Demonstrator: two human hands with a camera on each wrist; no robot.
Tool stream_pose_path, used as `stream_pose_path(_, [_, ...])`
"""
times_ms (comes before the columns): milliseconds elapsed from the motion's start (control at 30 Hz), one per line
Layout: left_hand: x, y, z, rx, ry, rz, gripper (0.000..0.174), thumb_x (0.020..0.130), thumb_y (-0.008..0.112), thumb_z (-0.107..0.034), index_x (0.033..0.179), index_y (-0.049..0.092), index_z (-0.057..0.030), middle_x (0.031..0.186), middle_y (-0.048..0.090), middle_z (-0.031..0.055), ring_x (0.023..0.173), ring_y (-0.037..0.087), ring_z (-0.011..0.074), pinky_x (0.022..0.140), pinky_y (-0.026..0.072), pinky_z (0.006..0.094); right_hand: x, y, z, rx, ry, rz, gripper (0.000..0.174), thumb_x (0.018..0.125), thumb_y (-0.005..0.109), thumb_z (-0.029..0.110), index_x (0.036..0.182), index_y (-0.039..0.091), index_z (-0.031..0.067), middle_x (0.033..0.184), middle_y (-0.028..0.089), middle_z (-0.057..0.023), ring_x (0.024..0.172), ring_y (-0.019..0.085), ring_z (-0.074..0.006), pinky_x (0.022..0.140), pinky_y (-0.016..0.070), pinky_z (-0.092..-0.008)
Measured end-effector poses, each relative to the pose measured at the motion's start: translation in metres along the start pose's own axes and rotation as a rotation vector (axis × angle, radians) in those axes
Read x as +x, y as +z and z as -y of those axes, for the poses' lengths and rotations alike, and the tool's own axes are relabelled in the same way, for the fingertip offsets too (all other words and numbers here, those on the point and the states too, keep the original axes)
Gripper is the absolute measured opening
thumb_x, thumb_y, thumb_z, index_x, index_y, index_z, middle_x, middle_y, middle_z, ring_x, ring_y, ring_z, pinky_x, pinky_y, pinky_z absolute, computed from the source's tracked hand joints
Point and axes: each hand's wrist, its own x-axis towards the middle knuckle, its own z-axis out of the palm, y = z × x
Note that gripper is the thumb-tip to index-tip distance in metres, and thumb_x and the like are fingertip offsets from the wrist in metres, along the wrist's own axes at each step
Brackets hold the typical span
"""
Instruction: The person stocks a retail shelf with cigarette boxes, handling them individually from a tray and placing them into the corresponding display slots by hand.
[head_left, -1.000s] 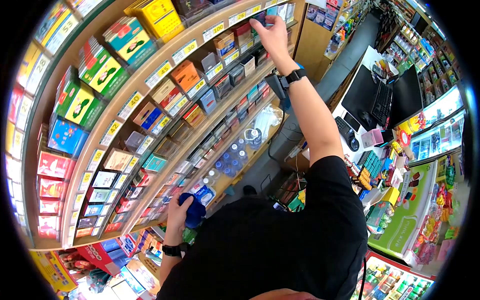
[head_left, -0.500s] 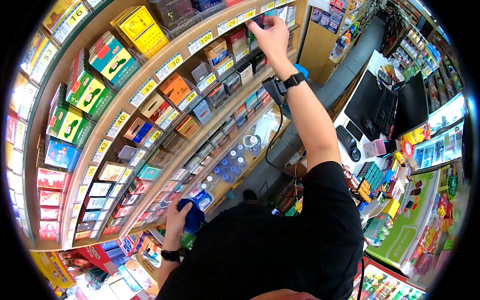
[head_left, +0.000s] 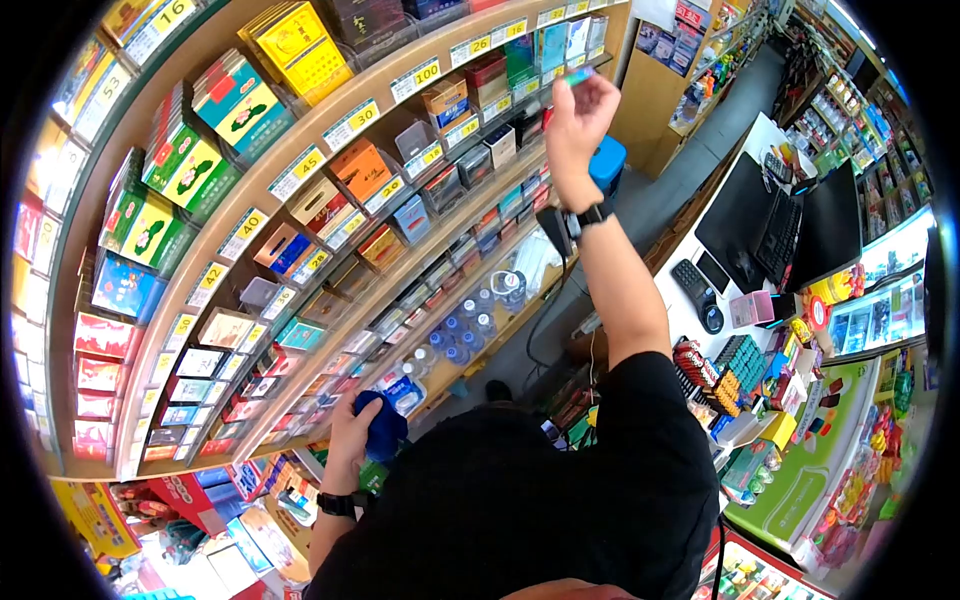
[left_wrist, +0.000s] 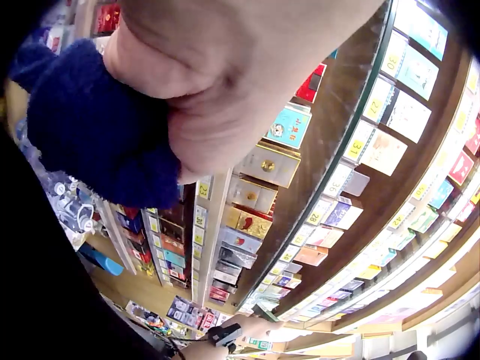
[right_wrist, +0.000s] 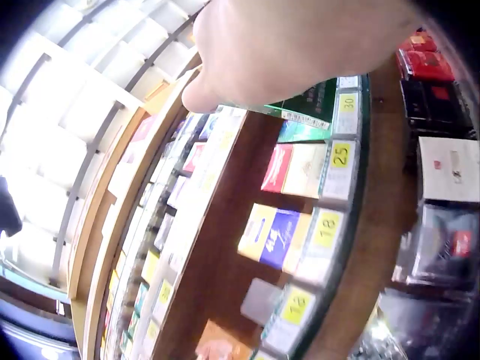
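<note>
My left hand (head_left: 348,438) grips a dark blue fuzzy cloth (head_left: 387,432) low beside the shelf front. In the left wrist view the cloth (left_wrist: 97,127) fills the upper left, bunched under the palm. Up at the far end of the shelves, my right hand (head_left: 580,125) holds a small flat pack with curled fingers, just off the shelf edge. The right wrist view shows a dark green pack (right_wrist: 319,101) with a barcode along one edge, partly hidden by the hand. Behind it stand rows of cigarette packs (right_wrist: 274,236) above yellow price tags.
The wooden shelf unit (head_left: 400,95) curves along the left, with packs on several tiers. Water bottles (head_left: 462,335) stand at its foot. To the right is a counter with a keyboard (head_left: 775,230), a monitor and a pink box (head_left: 750,308). A cable hangs near the right wrist.
My right hand has come away from the upper packs, moving right and back toward me with a small pack in its fingers. The left hand keeps its hold on the cloth.
</note>
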Motion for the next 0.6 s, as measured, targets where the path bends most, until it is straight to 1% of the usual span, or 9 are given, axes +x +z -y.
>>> stream_pose_path(67, [-0.001,0.003,-0.010,-0.082,-0.019,0.042,0.016,0.092,0.073,-0.010,0.105,0.066,-0.0028,0.091,0.067,0.0034,0.082,0.065,0.0136,0.074,0.0538,0.0290,-0.029,-0.006,0.006,-0.002,0.051,0.084,0.048,0.089,0.080,0.010,0.122,0.046,0.0024,0.112,0.060,-0.0088,0.100,0.061,-0.0162,0.090,0.0517,-0.0309])
stream_pose_path(133, [-0.005,0.009,-0.026,-0.136,-0.028,0.063,0.019,0.093,0.068,-0.007,0.111,0.066,-0.0017,0.096,0.069,0.0051,0.085,0.066,0.0150,0.077,0.0549,0.0295,-0.060,-0.011,0.021,-0.016,0.045,0.281,0.054,0.085,0.083,0.010,0.124,0.046,0.0024,0.115,0.061,-0.0096,0.106,0.061,-0.0183,0.098,0.0489,-0.0333])
stream_pose_path(167, [-0.003,0.009,-0.027,-0.186,-0.037,0.057,0.021,0.093,0.068,-0.007,0.113,0.065,-0.0017,0.097,0.069,0.0059,0.086,0.067,0.0158,0.078,0.0553,0.0299,-0.075,-0.011,0.028,0.006,0.063,0.361,0.059,0.082,0.086,0.012,0.125,0.046,0.0025,0.116,0.061,-0.0098,0.107,0.060,-0.0192,0.099,0.0481,-0.0344])
stream_pose_path(267, [-0.002,0.012,-0.040,-0.325,-0.066,0.003,0.026,0.094,0.067,-0.008,0.118,0.063,-0.0003,0.103,0.069,0.0085,0.091,0.069,0.0192,0.083,0.0575,0.0325,-0.113,-0.013,0.044,-0.108,-0.033,0.532,0.067,0.077,0.092,0.021,0.125,0.050,0.0016,0.118,0.061,-0.0124,0.106,0.060,-0.0211,0.096,0.0494,-0.0355])
stream_pose_path(300, [-0.005,0.013,-0.050,-0.368,-0.047,0.031,0.027,0.094,0.066,-0.008,0.119,0.062,0.0005,0.104,0.070,0.0096,0.094,0.070,0.0203,0.086,0.0580,0.0338,-0.124,-0.013,0.050,-0.098,-0.004,0.551,0.067,0.077,0.092,0.021,0.125,0.050,0.0016,0.118,0.061,-0.0124,0.106,0.060,-0.0211,0.096,0.0494,-0.0355])
stream_pose_path(367, [-0.005,0.014,-0.063,-0.445,0.002,0.087,0.029,0.096,0.065,-0.008,0.123,0.060,0.0019,0.108,0.070,0.0116,0.099,0.071,0.0219,0.090,0.0584,0.0360,-0.140,-0.011,0.061,-0.135,-0.029,0.633,0.070,0.073,0.094,0.023,0.124,0.051,0.0015,0.119,0.060,-0.0133,0.104,0.060,-0.0223,0.094,0.0502,-0.0357])
stream_pose_path(533, [-0.011,0.016,-0.099,-0.541,0.154,0.115,0.031,0.100,0.064,-0.011,0.127,0.059,0.0026,0.111,0.070,0.0123,0.102,0.070,0.0219,0.092,0.0579,0.0368,-0.175,0.004,0.094,-0.072,0.066,0.733,0.069,0.072,0.095,0.024,0.123,0.053,0.0021,0.116,0.062,-0.0119,0.099,0.061,-0.0213,0.091,0.0512,-0.0353])
stream_pose_path(567, [-0.011,0.014,-0.102,-0.558,0.173,0.129,0.029,0.101,0.063,-0.012,0.127,0.059,0.0020,0.112,0.070,0.0117,0.102,0.069,0.0205,0.092,0.0574,0.0362,-0.182,0.008,0.102,-0.068,0.104,0.769,0.069,0.071,0.095,0.024,0.122,0.054,0.0022,0.115,0.063,-0.0111,0.098,0.061,-0.0202,0.090,0.0517,-0.0345])
stream_pose_path(600, [-0.008,0.013,-0.104,-0.566,0.266,0.171,0.028,0.101,0.065,-0.012,0.125,0.059,0.0005,0.111,0.069,0.0102,0.100,0.069,0.0183,0.090,0.0575,0.0337,-0.189,0.012,0.112,-0.066,0.143,0.807,0.068,0.071,0.096,0.024,0.121,0.055,0.0023,0.113,0.063,-0.0103,0.097,0.061,-0.0191,0.089,0.0521,-0.0338])
